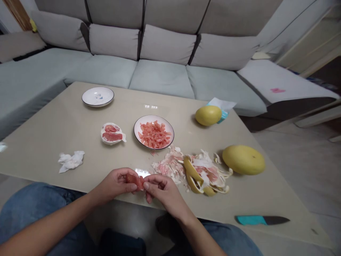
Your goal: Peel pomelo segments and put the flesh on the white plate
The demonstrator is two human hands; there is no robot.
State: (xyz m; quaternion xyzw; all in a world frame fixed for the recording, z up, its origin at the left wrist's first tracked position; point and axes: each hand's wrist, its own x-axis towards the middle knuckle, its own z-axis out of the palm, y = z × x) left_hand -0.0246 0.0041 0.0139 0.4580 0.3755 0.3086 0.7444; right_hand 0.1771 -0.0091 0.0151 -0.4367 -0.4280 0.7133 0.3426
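Both my hands meet over the near edge of the beige table [53, 131]. My left hand [115, 183] and my right hand [161, 188] are closed, pinching the same pink pomelo segment [135, 180] between their fingertips. Just beyond them stands a white plate [138, 125] filled with small pink pomelo pieces [153, 134]. To its left lies a part-peeled chunk of pomelo [112, 134] in white pith.
A heap of yellow peel and white pith [195, 170] lies right of my hands. Two whole yellow pomelos [243, 160] [208, 115] sit at the right, a teal-handled knife [262, 220] near the front right. An empty plate [97, 96], crumpled tissue [70, 160], grey sofa behind.
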